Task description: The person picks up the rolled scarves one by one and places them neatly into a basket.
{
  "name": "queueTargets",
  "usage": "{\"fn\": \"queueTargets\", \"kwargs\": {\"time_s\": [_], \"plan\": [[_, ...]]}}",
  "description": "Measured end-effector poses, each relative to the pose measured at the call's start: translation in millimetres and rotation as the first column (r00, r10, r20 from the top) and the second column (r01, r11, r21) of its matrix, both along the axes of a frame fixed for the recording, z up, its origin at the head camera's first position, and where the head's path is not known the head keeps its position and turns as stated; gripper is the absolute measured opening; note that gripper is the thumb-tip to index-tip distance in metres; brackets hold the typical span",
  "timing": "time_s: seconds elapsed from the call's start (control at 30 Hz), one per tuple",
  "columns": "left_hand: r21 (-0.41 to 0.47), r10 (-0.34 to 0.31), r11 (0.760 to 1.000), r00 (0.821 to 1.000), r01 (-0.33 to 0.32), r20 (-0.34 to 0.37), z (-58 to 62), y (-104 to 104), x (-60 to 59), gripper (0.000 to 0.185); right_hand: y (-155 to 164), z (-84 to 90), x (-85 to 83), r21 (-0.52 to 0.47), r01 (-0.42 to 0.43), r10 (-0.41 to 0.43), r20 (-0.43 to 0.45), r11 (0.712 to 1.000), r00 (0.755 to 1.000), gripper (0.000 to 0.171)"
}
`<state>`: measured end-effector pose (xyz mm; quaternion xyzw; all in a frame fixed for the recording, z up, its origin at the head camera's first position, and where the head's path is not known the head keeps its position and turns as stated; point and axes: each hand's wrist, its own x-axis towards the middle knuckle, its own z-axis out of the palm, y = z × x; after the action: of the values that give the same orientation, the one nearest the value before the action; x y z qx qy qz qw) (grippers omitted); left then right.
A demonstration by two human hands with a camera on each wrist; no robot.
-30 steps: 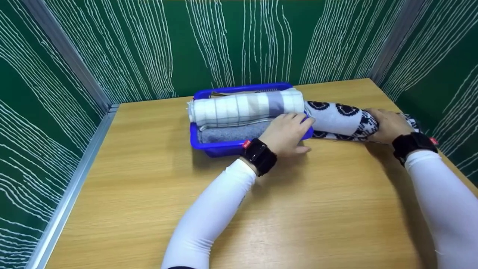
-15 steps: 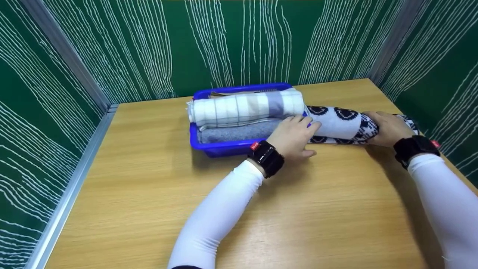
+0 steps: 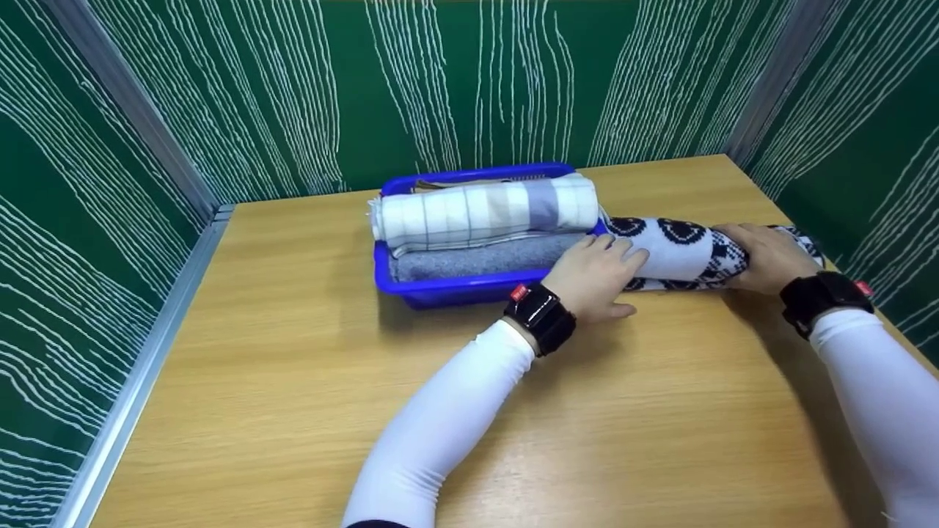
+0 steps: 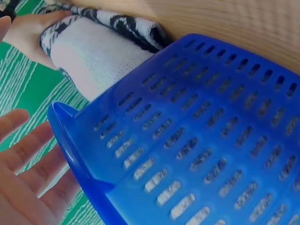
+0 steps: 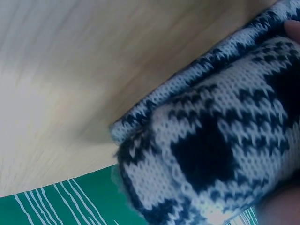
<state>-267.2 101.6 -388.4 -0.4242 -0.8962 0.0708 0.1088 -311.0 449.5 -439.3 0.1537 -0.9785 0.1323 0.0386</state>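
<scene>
A rolled black-and-white knitted scarf (image 3: 671, 253) lies on the table, its left end against the right side of the blue plastic basket (image 3: 469, 282). My right hand (image 3: 770, 257) grips the roll near its right end; in the right wrist view the knit (image 5: 220, 126) fills the middle, with a bit of hand at the right edge. My left hand (image 3: 594, 275) reaches over the basket's right front corner, fingertips close to the scarf's left end. In the left wrist view its fingers (image 4: 37, 168) are spread and fairly straight beside the basket's rim (image 4: 70, 147).
Inside the basket lie a white checked cloth roll (image 3: 488, 211) and a grey cloth roll (image 3: 477, 257), with a brown item (image 3: 447, 185) partly hidden behind. Green panels (image 3: 469, 88) with white lines enclose the wooden table (image 3: 293, 367) at the back and sides.
My left hand has slid right, off the basket's corner toward the scarf. The scarf's left part has shifted slightly toward me, and my right hand has come slightly nearer with it.
</scene>
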Motion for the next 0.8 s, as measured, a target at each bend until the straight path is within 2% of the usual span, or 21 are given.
{"fn": "queueTargets", "kwargs": {"time_s": [0.3, 0.53, 0.7, 0.8], "plan": [[-0.021, -0.025, 0.999, 0.999, 0.024, -0.042, -7.3, 10, 4.5, 0.081, 1, -1.8, 6.0, 0.008, -0.019, 0.019, -0.005, 1.0, 1.0, 0.09], [-0.026, -0.048, 0.999, 0.996, 0.046, -0.078, -14.4, 18, 9.9, 0.078, 1, -2.6, 11.0, -0.003, -0.048, 0.048, -0.061, 0.999, 0.997, 0.085], [-0.029, -0.057, 0.998, 0.995, 0.054, -0.086, -15.8, 23, 13.5, 0.073, 1, -3.0, 14.1, 0.005, -0.08, 0.08, -0.108, 0.997, 0.991, 0.08], [-0.039, -0.055, 0.998, 0.995, 0.052, -0.088, -15.2, 25, 14.2, 0.072, 1, -1.1, 14.5, 0.004, -0.076, 0.076, -0.094, 0.997, 0.993, 0.08]]}}
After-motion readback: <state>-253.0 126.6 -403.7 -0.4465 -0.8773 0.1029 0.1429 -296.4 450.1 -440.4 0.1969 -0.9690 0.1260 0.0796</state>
